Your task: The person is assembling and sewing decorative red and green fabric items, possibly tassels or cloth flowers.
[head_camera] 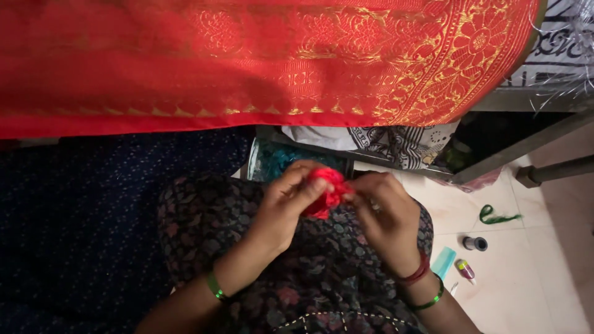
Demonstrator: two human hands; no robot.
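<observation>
A small bundle of red thread (327, 192) is pinched between both my hands, just above my lap. My left hand (286, 207) grips its left side with the thumb on top. My right hand (383, 210) holds its right side with the fingertips. I wear a green bangle on the left wrist, and red and green bangles on the right. A red cloth with gold woven flowers (266, 62) is stretched across the top of the view, just beyond my hands.
Dark floral fabric (247, 247) covers my lap, with dark blue cloth (80, 216) to the left. On the pale tiled floor (532, 278) at right lie a green thread tuft (495, 216), a dark spool (475, 243), a small bottle (465, 269) and a teal piece (443, 262).
</observation>
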